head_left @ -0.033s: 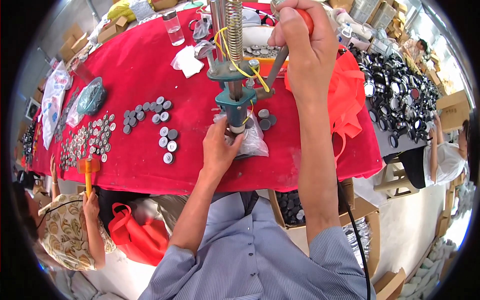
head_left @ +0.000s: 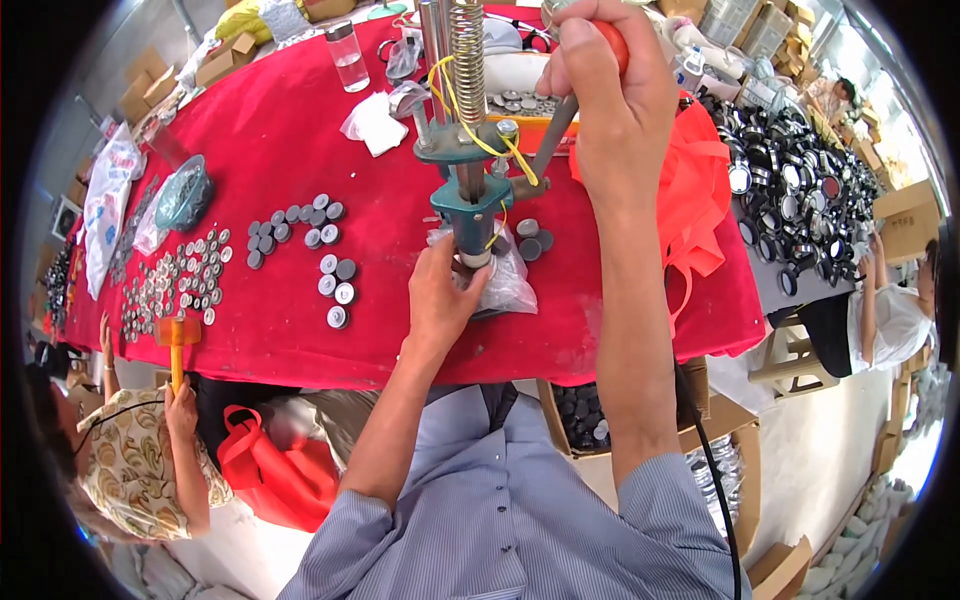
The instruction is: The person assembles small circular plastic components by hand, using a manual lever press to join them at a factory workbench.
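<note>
A green hand press [head_left: 470,212] with a tall coil spring [head_left: 467,60] stands in front of me on the red-covered table. My right hand [head_left: 625,120] is closed around the red ball knob [head_left: 610,48] of its lever [head_left: 555,140]. Below the press head, the thumb and fingers of my left hand [head_left: 440,300] pinch a pale round piece [head_left: 474,259], partly hidden by the fingers. A clear plastic bag [head_left: 512,285] lies under and beside this hand. Grey round caps [head_left: 530,247] sit just right of the press.
Grey caps [head_left: 337,316] and many small metal discs [head_left: 170,280] lie to the left. There, a person holds an orange mallet [head_left: 178,335]. A red bag [head_left: 695,190] lies on the right, near a dark heap of round parts [head_left: 800,200]. An open carton [head_left: 560,440] stands below the table edge.
</note>
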Motion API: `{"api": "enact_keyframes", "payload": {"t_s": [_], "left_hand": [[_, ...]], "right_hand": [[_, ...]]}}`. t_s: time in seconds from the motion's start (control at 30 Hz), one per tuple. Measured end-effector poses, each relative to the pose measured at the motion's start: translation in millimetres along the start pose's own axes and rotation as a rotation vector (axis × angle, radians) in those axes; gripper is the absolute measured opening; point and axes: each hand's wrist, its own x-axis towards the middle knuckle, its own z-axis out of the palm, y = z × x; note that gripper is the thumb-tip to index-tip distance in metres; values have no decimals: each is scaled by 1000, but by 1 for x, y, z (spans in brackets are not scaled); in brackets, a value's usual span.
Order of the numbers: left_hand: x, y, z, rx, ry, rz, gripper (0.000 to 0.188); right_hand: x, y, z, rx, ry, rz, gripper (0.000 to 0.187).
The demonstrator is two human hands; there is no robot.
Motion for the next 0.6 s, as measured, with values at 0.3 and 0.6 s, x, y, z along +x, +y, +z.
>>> {"api": "enact_keyframes", "payload": {"t_s": [0.3, 0.6], "left_hand": [[-10, -2, -7, -15, 103, 5, 59], [-77, -66, -113, 594, 414, -77, 40]], "right_hand": [[-94, -9, -29, 33, -39, -310, 31], [-208, -3, -50, -51, 152, -259, 36]]}}
